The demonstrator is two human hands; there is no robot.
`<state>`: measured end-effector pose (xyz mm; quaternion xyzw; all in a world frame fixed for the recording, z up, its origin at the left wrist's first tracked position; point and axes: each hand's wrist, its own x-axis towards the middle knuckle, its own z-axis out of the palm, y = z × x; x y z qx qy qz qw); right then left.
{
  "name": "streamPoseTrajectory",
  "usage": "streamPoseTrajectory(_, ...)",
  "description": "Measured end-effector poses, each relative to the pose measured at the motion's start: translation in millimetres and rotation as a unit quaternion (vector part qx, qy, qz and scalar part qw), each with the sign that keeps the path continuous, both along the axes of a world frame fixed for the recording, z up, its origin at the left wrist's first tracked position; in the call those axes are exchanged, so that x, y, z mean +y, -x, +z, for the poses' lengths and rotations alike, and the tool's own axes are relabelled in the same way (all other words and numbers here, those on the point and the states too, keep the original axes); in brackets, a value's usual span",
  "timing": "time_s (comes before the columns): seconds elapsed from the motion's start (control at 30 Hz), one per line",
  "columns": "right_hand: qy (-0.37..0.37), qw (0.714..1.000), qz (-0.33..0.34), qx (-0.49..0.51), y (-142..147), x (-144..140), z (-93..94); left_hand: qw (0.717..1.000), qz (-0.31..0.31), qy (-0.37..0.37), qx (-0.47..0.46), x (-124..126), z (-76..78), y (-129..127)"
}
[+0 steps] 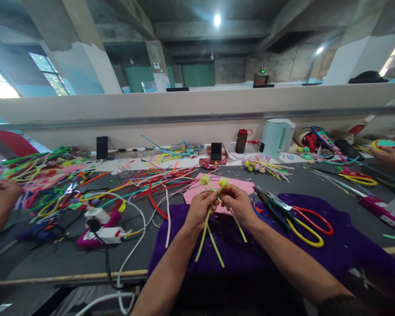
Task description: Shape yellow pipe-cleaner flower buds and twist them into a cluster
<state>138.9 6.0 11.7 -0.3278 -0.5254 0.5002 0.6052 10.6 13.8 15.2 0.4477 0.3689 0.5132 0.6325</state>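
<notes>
Yellow pipe-cleaner flowers (213, 193) are pinched between both hands above the purple cloth (332, 250): left hand (200, 210) and right hand (237, 204) both have fingers closed on the stems. Pliers (292, 217) lie just right.

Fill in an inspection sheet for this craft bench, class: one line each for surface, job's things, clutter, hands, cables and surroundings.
Surface: dark table with a purple cloth and a pink sheet on it.
Job's things: two yellow-green pipe-cleaner flowers, stems hanging down over the cloth.
Clutter: loose pipe cleaners, scissors with red and yellow handles, phone, bottle, kettle.
Hands: left hand and right hand each shut in a grip on the flower stems.
Cables: white cable runs off the table's near edge; plug block beside it.
Surroundings: other people's hands at the far left and far right; concrete pillars, ceiling lights.
</notes>
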Motion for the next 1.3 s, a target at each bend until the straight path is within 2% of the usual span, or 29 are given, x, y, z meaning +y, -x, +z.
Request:
streamPoseTrajectory(0.23, -0.020, 0.999, 0.015, -0.028, 0, -3, 5.1, 1.000, -0.007, -0.012, 0.015, 3, -0.2, 1)
streamPoseTrajectory(0.43, -0.027, 0.998, -0.027, -0.054, -1, 2, -6.3, 1.000, 0.003, 0.010, 0.025, 5, -1.9, 2)
streamPoseTrajectory(0.73, -0.030, 0.998, -0.023, -0.045, 0, 4, -7.9, 1.000, -0.011, 0.015, 0.021, 6, -3.2, 3)
streamPoseTrajectory(1.07, 0.027, 0.998, 0.046, 0.028, 0, 5, -8.5, 0.998, -0.033, 0.037, -0.045, 6, -5.5, 0)
streamPoseTrajectory(1.3, 0.013, 0.999, 0.039, 0.010, -1, 11, -15.6, 0.995, -0.047, 0.059, -0.059, 11, -12.7, 0)
